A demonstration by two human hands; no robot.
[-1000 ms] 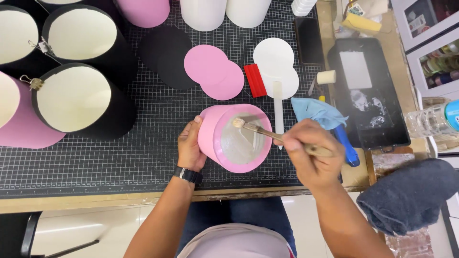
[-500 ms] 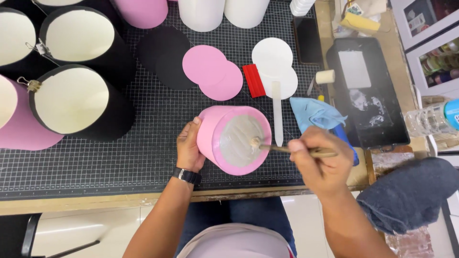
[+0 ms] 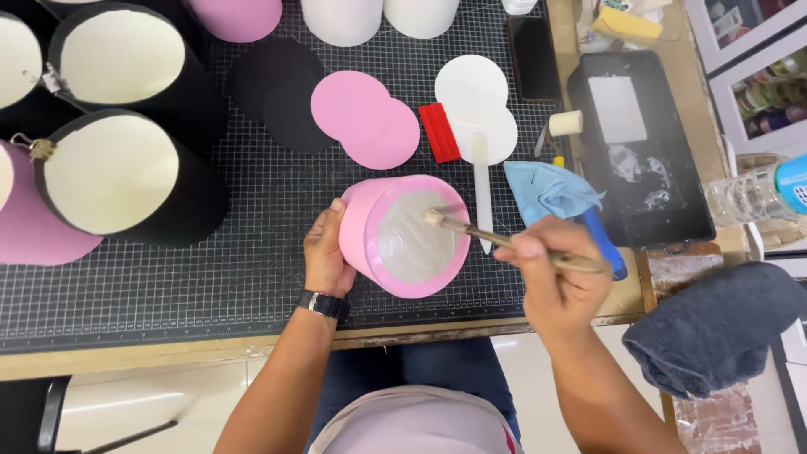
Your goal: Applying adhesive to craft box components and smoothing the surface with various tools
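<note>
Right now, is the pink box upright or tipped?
Tipped. The pink box leans on the mat, its grey end facing up toward the camera, steadied by the left hand.

Wooden table [image 3: 168,357], gridded cutting mat [image 3: 210,277], pink discs [image 3: 366,119]

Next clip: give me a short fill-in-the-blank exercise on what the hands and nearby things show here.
1. The left hand steadies a round pink cardboard box lying on its ____.
2. The right hand holds a wooden-handled ____ whose tip touches the box's grey end face.
3. The two flat pink paper discs lie on the black gridded cutting mat, ____ each other.
4. The crumpled cloth beside the black tray is light ____.

Missing words: side; brush; overlapping; blue
</note>
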